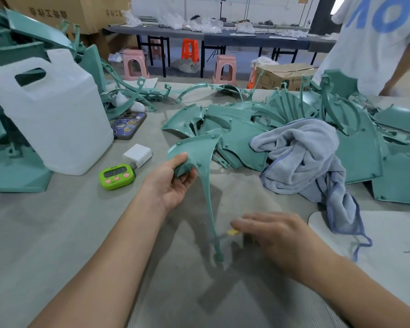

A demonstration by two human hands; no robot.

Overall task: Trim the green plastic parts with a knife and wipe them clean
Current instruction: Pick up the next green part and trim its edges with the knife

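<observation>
The left hand (175,179) gripped the green part (198,149) by its broad end; the blurred right hand (279,235) hovered near its thin tail, grip unreadable; that unsupported tail might flex and spoil a cut.

A long dark table (223,37) runs across the back of the room, littered with clear plastic bags (194,23). Behind it rises a white wall (175,5); at its right end, a dark pillar (322,13). Stacked cardboard boxes (57,13) stand to its left. An orange stool (189,49) sits beneath it, pink stools (135,65) just before it on grey floor (182,75).
</observation>
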